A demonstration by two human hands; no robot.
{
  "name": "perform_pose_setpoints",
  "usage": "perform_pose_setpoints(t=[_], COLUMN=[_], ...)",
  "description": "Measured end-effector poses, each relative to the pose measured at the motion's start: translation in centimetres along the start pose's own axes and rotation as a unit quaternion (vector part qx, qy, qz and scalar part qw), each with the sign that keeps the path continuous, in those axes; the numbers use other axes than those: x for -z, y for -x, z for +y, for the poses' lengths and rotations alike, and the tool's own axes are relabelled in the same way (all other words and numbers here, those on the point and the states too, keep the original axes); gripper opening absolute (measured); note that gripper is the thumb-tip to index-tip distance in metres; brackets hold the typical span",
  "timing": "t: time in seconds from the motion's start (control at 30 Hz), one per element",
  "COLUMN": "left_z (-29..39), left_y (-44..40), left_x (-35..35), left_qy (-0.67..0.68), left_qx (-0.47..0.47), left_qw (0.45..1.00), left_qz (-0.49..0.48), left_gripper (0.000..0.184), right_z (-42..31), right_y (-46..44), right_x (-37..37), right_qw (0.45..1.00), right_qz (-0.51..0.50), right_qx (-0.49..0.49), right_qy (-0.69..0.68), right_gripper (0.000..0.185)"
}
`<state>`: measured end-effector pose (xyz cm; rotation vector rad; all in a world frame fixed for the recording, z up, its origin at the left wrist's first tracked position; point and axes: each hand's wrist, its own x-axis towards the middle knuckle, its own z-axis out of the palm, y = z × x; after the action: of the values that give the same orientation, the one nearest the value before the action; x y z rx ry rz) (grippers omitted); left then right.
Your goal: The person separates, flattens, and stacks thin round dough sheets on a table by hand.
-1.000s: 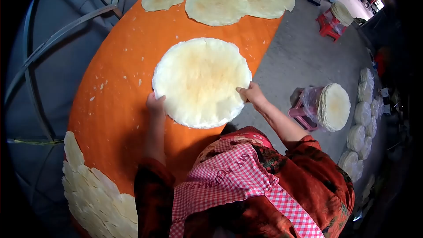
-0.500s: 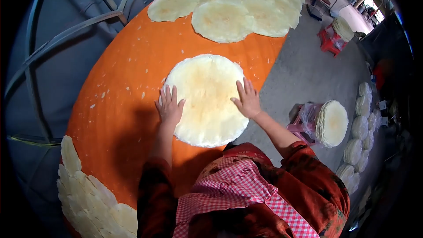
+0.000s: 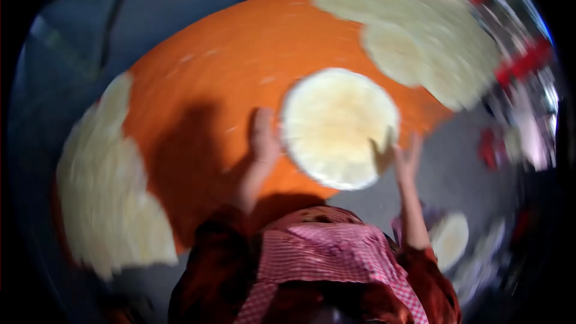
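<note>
A round stack of thin pale flatbreads [image 3: 342,129], browned lightly in the middle, lies on the orange cloth [image 3: 198,54]. My left hand [image 3: 264,138] is just off the stack's left edge, blurred, with its fingers stretched out and nothing in them. On the other side, my right hand [image 3: 408,159] is raised near the stack's lower right edge, fingers apart and holding nothing. Its shadow falls on the top flatbread. Blur hides whether either hand still touches the rim.
Overlapping flatbread sheets [image 3: 432,30] cover the cloth's far right end, and more sheets [image 3: 102,186] lie at the left. Beside me on the grey floor [image 3: 456,162] stands another round stack [image 3: 450,240]. A red stool [image 3: 491,149] is farther off.
Both hands have come off the top of the stack and moved out to its sides. The whole view has swung, so the stack appears farther right.
</note>
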<state>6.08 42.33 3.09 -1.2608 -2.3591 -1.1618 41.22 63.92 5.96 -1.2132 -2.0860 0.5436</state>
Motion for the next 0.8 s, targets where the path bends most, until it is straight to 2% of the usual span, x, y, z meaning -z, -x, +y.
perform_pose_setpoints(t=[0.03, 0.07, 0.1, 0.13, 0.2, 0.27, 0.3, 0.33, 0.37, 0.4, 0.43, 0.47, 0.5, 0.53, 0.57, 0.63, 0.67, 0.77, 0.8], left_z=[1.7, 2.7, 2.4, 3.9, 2.6, 2.0, 1.1, -0.3, -2.5, -5.1, -10.0, -11.6, -13.1, -14.2, -15.7, -19.6, -21.4, -24.6, -25.7], left_y=[2.0, 4.5, 8.6, 10.7, 18.7, 25.0, 28.7, 32.6, 36.4, 40.5, 48.3, 49.7, 51.1, 51.9, 52.0, 53.7, 54.3, 55.3, 56.2], left_x=[3.1, 5.4, 6.0, 9.3, 10.2, 14.2, 16.0, 17.7, 20.0, 22.3, 24.0, 26.9, 29.9, 33.2, 35.5, 38.2, 39.1, 41.5, 42.1], left_qy=[-0.003, -0.005, 0.108, 0.149, 0.136, 0.127, 0.113, 0.098, 0.193, 0.285, 0.159, 0.339, 0.522, 0.611, 0.558, 0.676, 0.732, 0.715, 0.782], left_qx=[0.013, 0.016, 0.138, 0.182, 0.215, 0.375, 0.438, 0.497, 0.590, 0.656, 0.585, 0.599, 0.577, 0.550, 0.578, 0.482, 0.428, 0.438, 0.371], left_qw=[0.999, 0.998, 0.984, 0.969, 0.967, 0.918, 0.892, 0.859, 0.766, 0.651, 0.783, 0.690, 0.519, 0.344, 0.327, 0.320, 0.310, 0.312, 0.345], left_qz=[0.037, 0.058, -0.011, -0.072, 0.015, -0.025, 0.025, 0.075, 0.167, 0.254, 0.140, 0.221, 0.353, 0.454, 0.498, 0.456, 0.429, 0.448, 0.363], left_gripper=[0.036, 0.030, 0.029, 0.027, 0.021, 0.023, 0.021, 0.019, 0.018, 0.020, 0.021, 0.026, 0.033, 0.041, 0.048, 0.040, 0.037, 0.047, 0.044], right_z=[-1.9, -4.3, -7.1, -9.4, -14.4, -19.1, -21.4, -23.1, -24.5, -25.4, -26.8, -30.0, -33.1, -35.5, -37.9, -43.1, -44.5, -49.3, -51.5], right_y=[-0.2, -0.7, -0.7, -0.6, 0.7, 3.1, 4.8, 7.1, 10.4, 13.9, 17.2, 20.2, 23.3, 26.3, 29.4, 35.1, 38.1, 46.0, 48.2], right_x=[0.3, -0.1, -0.6, -1.3, -4.1, -7.1, -8.9, -11.1, -13.7, -16.4, -18.2, -18.3, -18.4, -19.0, -19.6, -19.7, -21.1, -23.6, -24.4], right_qw=[0.999, 0.992, 0.983, 0.986, 0.957, 0.910, 0.876, 0.853, 0.827, 0.791, 0.754, 0.730, 0.701, 0.669, 0.632, 0.590, 0.575, 0.517, 0.497], right_qz=[0.009, 0.003, -0.041, -0.072, -0.187, -0.306, -0.372, -0.422, -0.470, -0.521, -0.567, -0.597, -0.621, -0.621, -0.616, -0.675, -0.660, -0.677, -0.689], right_qx=[0.036, 0.051, 0.041, 0.072, 0.124, 0.156, 0.164, 0.144, 0.123, 0.130, 0.137, 0.203, 0.269, 0.342, 0.414, 0.408, 0.447, 0.498, 0.506], right_qy=[-0.028, -0.117, -0.177, -0.133, -0.182, -0.232, -0.259, -0.273, -0.283, -0.294, -0.303, -0.265, -0.225, -0.223, -0.221, -0.170, -0.186, -0.165, -0.149], right_gripper=[0.069, 0.062, 0.056, 0.050, 0.045, 0.037, 0.032, 0.029, 0.027, 0.028, 0.029, 0.029, 0.030, 0.029, 0.029, 0.028, 0.028, 0.029, 0.030])
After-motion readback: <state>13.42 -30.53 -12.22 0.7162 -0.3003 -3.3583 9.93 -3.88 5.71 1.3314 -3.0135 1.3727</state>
